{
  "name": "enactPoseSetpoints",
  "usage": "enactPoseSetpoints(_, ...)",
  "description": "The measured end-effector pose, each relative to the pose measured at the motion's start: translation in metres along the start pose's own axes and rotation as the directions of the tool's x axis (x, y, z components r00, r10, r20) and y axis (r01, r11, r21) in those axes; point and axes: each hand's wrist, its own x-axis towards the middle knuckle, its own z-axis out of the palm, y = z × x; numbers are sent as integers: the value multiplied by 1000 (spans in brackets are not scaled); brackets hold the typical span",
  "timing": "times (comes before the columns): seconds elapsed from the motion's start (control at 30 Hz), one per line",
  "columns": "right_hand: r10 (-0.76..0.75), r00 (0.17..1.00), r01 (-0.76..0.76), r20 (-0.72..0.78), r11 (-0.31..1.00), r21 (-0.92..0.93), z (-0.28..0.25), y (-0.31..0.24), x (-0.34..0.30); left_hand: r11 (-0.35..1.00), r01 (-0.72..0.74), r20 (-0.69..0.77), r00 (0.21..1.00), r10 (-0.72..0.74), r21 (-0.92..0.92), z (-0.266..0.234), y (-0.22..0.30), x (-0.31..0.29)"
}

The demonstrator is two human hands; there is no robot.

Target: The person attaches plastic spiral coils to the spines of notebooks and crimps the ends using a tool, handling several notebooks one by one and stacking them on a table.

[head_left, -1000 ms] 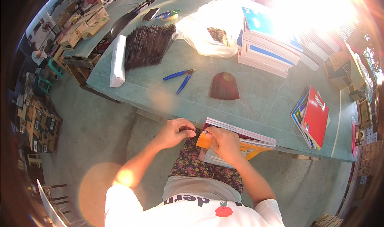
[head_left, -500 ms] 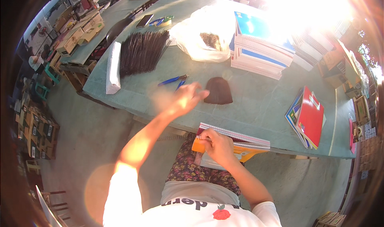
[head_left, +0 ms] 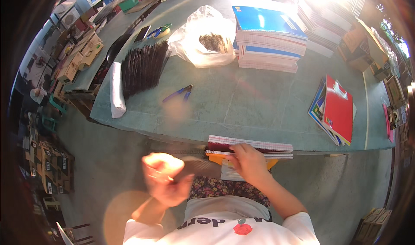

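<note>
My right hand (head_left: 248,163) is closed on a notebook (head_left: 259,151) with an orange-yellow cover and a dark red sheet among its white pages, at the near table edge above my lap. A dark spiral coil (head_left: 186,151) sticks out at its left end. Left of the notebook, my left hand (head_left: 166,178) is smeared by motion, its fingers closed round a flat, dark brown piece (head_left: 199,167), also blurred. Blue-handled cutting pliers (head_left: 179,93) lie on the table beyond that hand.
On the green table (head_left: 242,111) are a heap of black spiral coils (head_left: 145,68), a white wrapped roll (head_left: 116,89), a plastic bag (head_left: 186,44) holding small coils, and a stack of blue notebooks (head_left: 270,50). A red notebook (head_left: 338,109) tops a small pile at right.
My left hand has come back from the table toward my lap, and the brown piece that lay there is now in it. My right hand stays on the notebook. The view has shifted slightly.
</note>
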Motion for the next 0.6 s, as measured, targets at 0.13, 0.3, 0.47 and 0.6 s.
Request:
enactPoseSetpoints(0.13, -7, 1000, 9, 27, 995, -101, -17, 15, -10, 980, 121, 406, 897, -177, 159, 51, -45, -73)
enactPoseSetpoints(0.3, 5, 999, -10, -48, 995, -96, -21, 28, -19, 981, 164, 63, 983, -171, 103, 57, -45, -53)
enactPoseSetpoints(0.47, 70, 995, -75, -72, 995, -65, -13, 32, -23, 989, 85, -5, 996, -85, 119, 48, -45, -31)
enactPoseSetpoints(0.6, 63, 996, -67, -70, 997, -46, -15, 29, -21, 987, 153, 404, 901, -156, 41, 66, -56, -61)
